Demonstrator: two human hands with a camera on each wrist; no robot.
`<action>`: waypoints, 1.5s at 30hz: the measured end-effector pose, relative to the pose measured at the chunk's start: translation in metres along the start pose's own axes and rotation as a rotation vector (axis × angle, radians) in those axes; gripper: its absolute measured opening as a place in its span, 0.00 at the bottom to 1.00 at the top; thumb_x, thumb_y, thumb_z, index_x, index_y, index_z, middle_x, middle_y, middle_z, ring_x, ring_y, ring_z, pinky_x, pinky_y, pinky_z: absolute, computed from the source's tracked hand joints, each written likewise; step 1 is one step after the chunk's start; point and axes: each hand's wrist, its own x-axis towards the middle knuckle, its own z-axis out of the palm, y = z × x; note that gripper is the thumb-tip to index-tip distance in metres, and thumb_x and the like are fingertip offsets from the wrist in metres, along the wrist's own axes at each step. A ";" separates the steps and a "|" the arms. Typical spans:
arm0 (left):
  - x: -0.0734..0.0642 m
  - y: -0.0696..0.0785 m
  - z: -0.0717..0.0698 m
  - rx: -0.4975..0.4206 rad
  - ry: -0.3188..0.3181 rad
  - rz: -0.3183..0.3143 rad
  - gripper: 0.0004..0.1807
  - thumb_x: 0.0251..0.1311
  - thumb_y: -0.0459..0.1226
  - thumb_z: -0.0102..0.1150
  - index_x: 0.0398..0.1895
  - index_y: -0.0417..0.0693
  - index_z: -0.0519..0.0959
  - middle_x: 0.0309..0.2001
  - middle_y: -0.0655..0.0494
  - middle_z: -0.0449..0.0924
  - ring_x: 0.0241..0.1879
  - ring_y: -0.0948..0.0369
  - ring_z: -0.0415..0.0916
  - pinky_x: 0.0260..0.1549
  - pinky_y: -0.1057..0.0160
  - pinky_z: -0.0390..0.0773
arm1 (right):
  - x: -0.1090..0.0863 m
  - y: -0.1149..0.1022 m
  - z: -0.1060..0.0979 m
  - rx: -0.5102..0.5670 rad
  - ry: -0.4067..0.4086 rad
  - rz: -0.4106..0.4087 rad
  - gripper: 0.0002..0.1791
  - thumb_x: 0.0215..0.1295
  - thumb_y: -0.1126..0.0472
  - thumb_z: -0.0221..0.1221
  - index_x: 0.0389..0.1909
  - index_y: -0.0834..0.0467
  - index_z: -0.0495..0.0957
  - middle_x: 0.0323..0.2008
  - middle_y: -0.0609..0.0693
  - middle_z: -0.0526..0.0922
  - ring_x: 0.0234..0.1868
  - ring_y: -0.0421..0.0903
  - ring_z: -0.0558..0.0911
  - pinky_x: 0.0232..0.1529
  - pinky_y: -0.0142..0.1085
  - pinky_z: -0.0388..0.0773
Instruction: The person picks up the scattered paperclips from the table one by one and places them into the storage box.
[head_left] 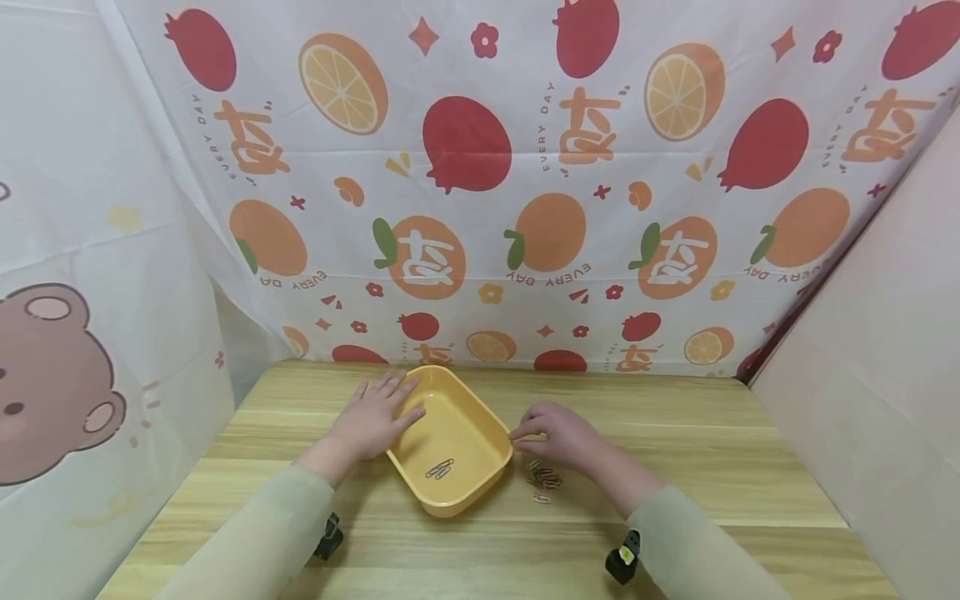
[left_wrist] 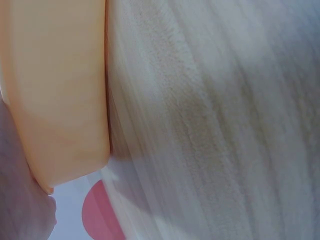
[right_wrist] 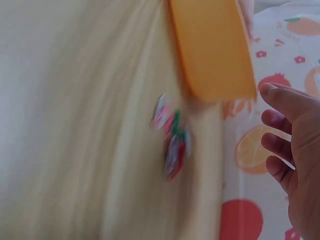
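Note:
A yellow rectangular tray (head_left: 468,417) sits on the table, with a few paper clips (head_left: 440,468) on its floor near the front. My left hand (head_left: 372,417) rests on the tray's left rim, fingers spread and fairly straight. At the tray's right edge is my right hand (head_left: 558,435), its fingertips close to the rim; contact cannot be made out. In the right wrist view the fingers of that hand (right_wrist: 295,135) are loosely bent, and nothing shows between them. A small pile of colored paper clips (head_left: 543,479) lies just right of the tray, blurred in the right wrist view.
The wooden table (head_left: 480,554) runs back to a fruit-printed cloth (head_left: 480,242). White cloths hang at both sides, the left one (head_left: 150,292) printed with a bear. A small black device (head_left: 624,557) is strapped at the right wrist, another (head_left: 328,537) at the left.

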 end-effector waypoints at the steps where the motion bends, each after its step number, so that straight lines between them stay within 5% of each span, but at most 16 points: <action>1: 0.000 0.000 0.000 0.000 0.001 0.001 0.41 0.71 0.66 0.35 0.78 0.52 0.57 0.77 0.44 0.51 0.76 0.41 0.46 0.72 0.36 0.38 | -0.005 0.003 0.001 -0.001 -0.006 0.013 0.09 0.64 0.56 0.67 0.43 0.50 0.89 0.38 0.41 0.83 0.42 0.39 0.78 0.46 0.37 0.79; 7: -0.001 -0.001 -0.001 -0.003 -0.010 -0.005 0.43 0.69 0.68 0.32 0.78 0.53 0.56 0.78 0.45 0.49 0.76 0.42 0.45 0.72 0.37 0.36 | -0.031 0.022 0.008 0.015 -0.009 0.055 0.09 0.64 0.57 0.67 0.43 0.51 0.89 0.37 0.40 0.83 0.41 0.38 0.79 0.44 0.37 0.80; 16: -0.002 -0.002 -0.002 -0.005 0.008 -0.007 0.39 0.72 0.62 0.40 0.78 0.52 0.58 0.77 0.43 0.52 0.75 0.41 0.48 0.71 0.35 0.38 | -0.049 0.035 0.015 0.021 -0.003 0.086 0.09 0.64 0.55 0.67 0.44 0.48 0.89 0.37 0.35 0.82 0.40 0.34 0.78 0.44 0.36 0.80; 45: -0.003 0.001 -0.001 -0.008 0.012 -0.003 0.38 0.72 0.62 0.41 0.77 0.51 0.58 0.77 0.45 0.52 0.76 0.42 0.47 0.72 0.36 0.39 | -0.030 0.040 0.027 0.050 -0.145 0.112 0.08 0.68 0.54 0.63 0.43 0.44 0.88 0.36 0.32 0.78 0.39 0.32 0.75 0.46 0.35 0.78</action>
